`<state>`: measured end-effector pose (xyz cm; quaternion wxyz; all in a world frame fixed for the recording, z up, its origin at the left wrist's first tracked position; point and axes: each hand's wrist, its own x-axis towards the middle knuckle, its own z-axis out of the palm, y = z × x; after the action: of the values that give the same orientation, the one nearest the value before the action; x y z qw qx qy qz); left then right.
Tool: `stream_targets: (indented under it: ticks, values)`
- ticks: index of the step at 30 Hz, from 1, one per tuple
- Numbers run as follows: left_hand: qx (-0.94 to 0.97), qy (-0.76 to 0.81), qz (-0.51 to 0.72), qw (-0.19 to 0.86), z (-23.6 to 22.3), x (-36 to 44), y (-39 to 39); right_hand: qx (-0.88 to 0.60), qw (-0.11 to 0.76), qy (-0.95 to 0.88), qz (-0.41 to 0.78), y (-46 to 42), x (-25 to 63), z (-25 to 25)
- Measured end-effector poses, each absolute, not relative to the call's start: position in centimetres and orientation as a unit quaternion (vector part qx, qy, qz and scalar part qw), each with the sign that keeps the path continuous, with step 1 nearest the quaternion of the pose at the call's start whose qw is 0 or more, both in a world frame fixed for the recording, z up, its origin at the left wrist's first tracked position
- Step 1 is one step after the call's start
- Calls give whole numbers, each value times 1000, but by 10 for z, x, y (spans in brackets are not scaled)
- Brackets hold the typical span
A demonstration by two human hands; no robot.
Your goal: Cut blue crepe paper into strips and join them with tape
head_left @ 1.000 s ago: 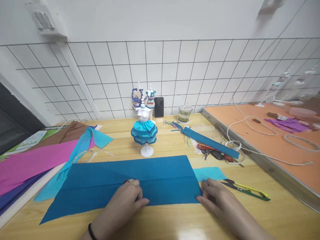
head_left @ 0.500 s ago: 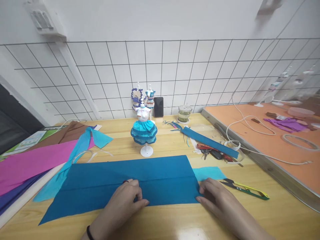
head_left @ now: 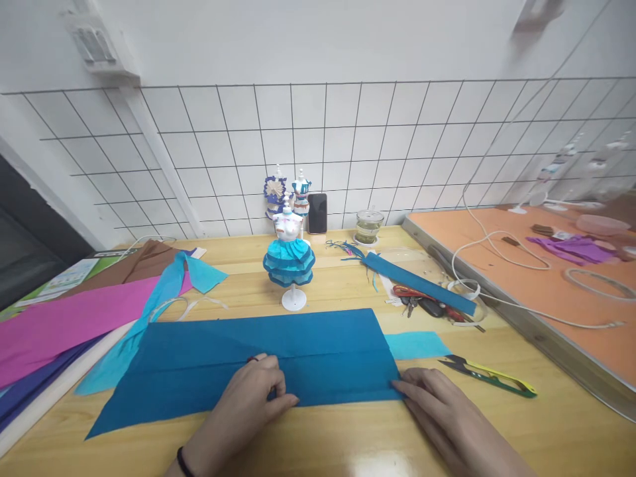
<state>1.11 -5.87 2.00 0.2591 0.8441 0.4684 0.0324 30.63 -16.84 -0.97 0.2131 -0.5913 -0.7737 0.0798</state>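
Observation:
A large dark-blue sheet (head_left: 328, 338), crepe paper by its look, lies spread out with a crease running along its length. My left hand (head_left: 261, 391) rests on its near edge, fingers curled and the thumb drawn in against the paper. At the near right corner my right hand (head_left: 434, 397) pinches the sheet between thumb and fingers. Behind the paper stands a small white dress form (head_left: 288, 225) wearing a tiered blue skirt (head_left: 289, 262). Yellow-and-green thread snips (head_left: 491, 376) lie right of my right hand, close to a light-blue paper piece (head_left: 417, 344).
Folded coloured sheets (head_left: 94, 301) and a light-blue strip (head_left: 206, 271) lie at the left. A narrow blue strip (head_left: 422, 285) covers keys and tools at the right. A phone (head_left: 317, 213) and a glass cup (head_left: 368, 227) stand by the wall. An orange-topped table (head_left: 517, 265) adjoins.
My right hand's fingers have drawn closer together at the sheet's corner, and the thumb has gone under the fingers. The left hand holds its place. The whole view has shifted slightly.

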Motion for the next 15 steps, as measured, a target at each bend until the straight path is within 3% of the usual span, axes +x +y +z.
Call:
stream_targets:
  ticks: [15]
  values:
    - [853,458,43,247,19,10,-60,-626,270,-722,117,-165,299,-23]
